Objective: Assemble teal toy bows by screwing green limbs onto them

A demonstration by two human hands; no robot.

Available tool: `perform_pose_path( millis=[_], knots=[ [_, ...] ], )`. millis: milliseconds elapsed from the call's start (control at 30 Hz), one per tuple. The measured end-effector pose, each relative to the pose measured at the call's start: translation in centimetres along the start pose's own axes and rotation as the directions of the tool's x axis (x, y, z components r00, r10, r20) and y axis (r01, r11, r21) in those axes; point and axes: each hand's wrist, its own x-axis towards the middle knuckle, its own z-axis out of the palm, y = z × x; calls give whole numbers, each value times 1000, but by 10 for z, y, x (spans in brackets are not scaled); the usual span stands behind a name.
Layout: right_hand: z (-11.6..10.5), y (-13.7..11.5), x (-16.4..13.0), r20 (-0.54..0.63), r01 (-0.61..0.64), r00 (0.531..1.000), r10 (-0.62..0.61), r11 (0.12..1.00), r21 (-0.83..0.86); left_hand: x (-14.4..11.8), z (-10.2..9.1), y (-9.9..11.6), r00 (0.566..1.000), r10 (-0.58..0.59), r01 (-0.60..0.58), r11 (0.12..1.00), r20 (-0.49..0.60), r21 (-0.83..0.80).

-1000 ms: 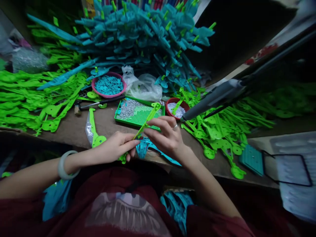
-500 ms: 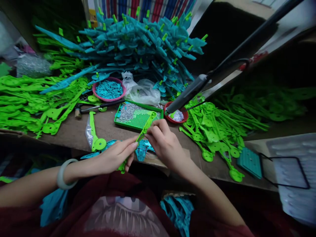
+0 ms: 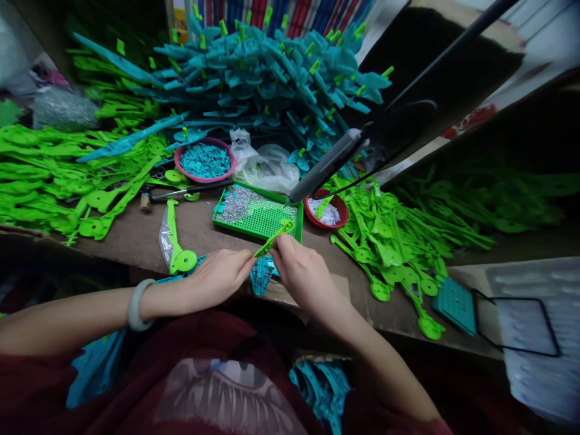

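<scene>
My left hand [image 3: 222,277] and my right hand [image 3: 302,273] meet at the table's near edge, both pinching a long green plastic part [image 3: 273,239] that slants up toward the green tray [image 3: 257,212]. A teal plastic piece [image 3: 261,275] lies just under the hands on a scrap of cardboard. The lower end of the green part is hidden behind my left fingers. A pale bangle sits on my left wrist.
The green tray holds small silver bits. A pink bowl [image 3: 205,159] of teal chips and a red bowl [image 3: 325,209] flank it. A hammer [image 3: 181,192] lies at left. Green parts [image 3: 394,235] pile on both sides, teal ones [image 3: 272,78] behind. A dark lamp arm [image 3: 326,164] hangs overhead.
The green part has tilted lower and both hands have drawn closer together and nearer to me. The lamp arm's apparent position has shifted left as my head moved.
</scene>
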Motion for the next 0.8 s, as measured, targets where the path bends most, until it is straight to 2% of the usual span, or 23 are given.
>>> perform_pose_path(
  millis=[133,233,300,400,500,567,600,667,800],
  knots=[
    [11,1,4,-186,54,983,-13,974,221,6,3,-1,1000,23,-22,997,-8,67],
    [17,5,7,-294,101,955,39,889,446,7,2,-1,1000,17,-16,986,-6,167],
    [19,7,7,-283,94,954,104,789,607,6,2,0,1000,3,1,969,-16,247],
    [23,9,5,-187,23,961,204,614,789,5,5,0,998,-24,43,940,-61,337],
    [28,8,0,-122,-20,948,294,439,898,4,11,-1,995,-13,51,921,-102,387],
    [32,6,-2,-102,-27,943,317,379,925,3,14,0,993,-10,56,913,-116,403],
    [34,6,-3,-105,-23,944,314,380,925,2,16,0,993,-15,64,910,-120,409],
    [39,6,-6,-161,11,941,297,451,893,1,17,2,991,-28,81,904,-129,420],
    [49,7,-10,-361,82,897,253,709,700,0,19,7,991,8,52,895,-134,443]
  ],
)
